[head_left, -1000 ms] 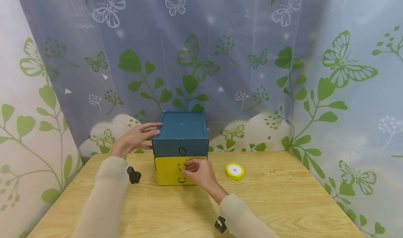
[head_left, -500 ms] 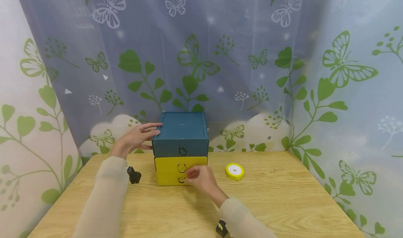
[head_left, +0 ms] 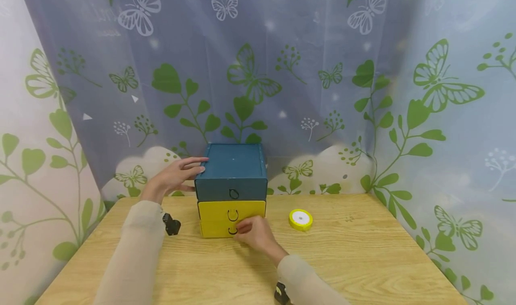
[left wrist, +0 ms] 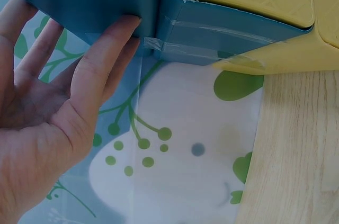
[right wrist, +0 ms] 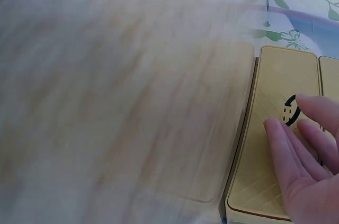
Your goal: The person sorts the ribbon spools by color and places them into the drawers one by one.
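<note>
A stacked drawer box stands at the back of the table, with a blue top drawer unit (head_left: 233, 161) above two yellow drawers (head_left: 211, 211), all pushed in. Each drawer front carries a black loop pull. My left hand (head_left: 177, 175) rests its spread fingertips against the blue unit's left side, as the left wrist view also shows. At the lowest drawer, the fingers of my right hand (head_left: 258, 238) stand around its loop pull (right wrist: 290, 100). In the right wrist view, a gap shows between the fingertips, with the loop between them and the yellow front behind.
To the right of the box, a yellow roll with a white centre (head_left: 300, 219) lies on the wooden table (head_left: 363, 251). A printed curtain (head_left: 298, 72) hangs close behind the box and along both sides. Small black cameras (head_left: 172, 224) are worn at the wrists.
My right hand has moved down from the upper yellow drawer's loop pull to the lower one. The left hand, the box and the roll have stayed in place.
</note>
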A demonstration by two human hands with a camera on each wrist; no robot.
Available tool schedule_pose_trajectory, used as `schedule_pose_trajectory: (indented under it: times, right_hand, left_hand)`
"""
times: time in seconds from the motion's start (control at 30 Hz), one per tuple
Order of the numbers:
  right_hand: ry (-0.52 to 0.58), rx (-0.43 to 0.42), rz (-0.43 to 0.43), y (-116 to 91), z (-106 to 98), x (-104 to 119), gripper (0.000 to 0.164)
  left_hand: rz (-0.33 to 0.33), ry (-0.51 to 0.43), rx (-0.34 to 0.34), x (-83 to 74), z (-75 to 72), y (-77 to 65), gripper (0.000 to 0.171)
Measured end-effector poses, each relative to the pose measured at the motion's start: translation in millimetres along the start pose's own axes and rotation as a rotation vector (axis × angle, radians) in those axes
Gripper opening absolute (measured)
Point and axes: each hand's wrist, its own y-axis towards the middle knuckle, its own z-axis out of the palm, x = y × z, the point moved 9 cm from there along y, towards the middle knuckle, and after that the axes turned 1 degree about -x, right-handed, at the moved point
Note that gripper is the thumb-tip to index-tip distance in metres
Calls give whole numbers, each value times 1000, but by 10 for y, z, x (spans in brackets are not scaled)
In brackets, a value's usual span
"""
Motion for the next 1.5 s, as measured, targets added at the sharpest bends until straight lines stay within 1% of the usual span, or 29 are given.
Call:
schedule_pose_trajectory:
  times: [0.13, 0.33, 0.57, 0.77, 0.93, 1.13, 1.27, 1.37, 1.5]
  right_hand:
    - [9, 30, 0, 5, 36, -2, 19]
    - [-3, 39, -17, 10, 46, 8, 13]
    - [-33, 25, -22, 18, 37, 18, 11]
    - [-39, -8, 1, 35, 27, 3, 10]
    - [-45, -23, -4, 24, 18, 43, 9]
    - [-80, -28, -23, 27, 25, 60, 9]
    - [-81, -12, -26, 43, 43, 54, 7]
    - [-83, 1, -29, 48, 55, 47, 10]
    - [-118, 15, -44, 46, 60, 53, 14]
  left_hand:
    - [0, -2, 2, -1, 5, -4, 61]
    - [-3, -5, 3, 4, 5, -7, 62]
    - [1, -5, 6, 3, 2, -7, 62]
    - [5, -3, 6, 0, -1, -7, 62]
    - [6, 2, 10, -3, 1, -10, 62]
    - [5, 1, 8, -5, 2, -14, 62]
    - [2, -5, 4, -7, 2, -13, 61]
    - [1, -10, 4, -7, 4, -12, 61]
    - [4, -12, 7, -8, 4, -11, 61]
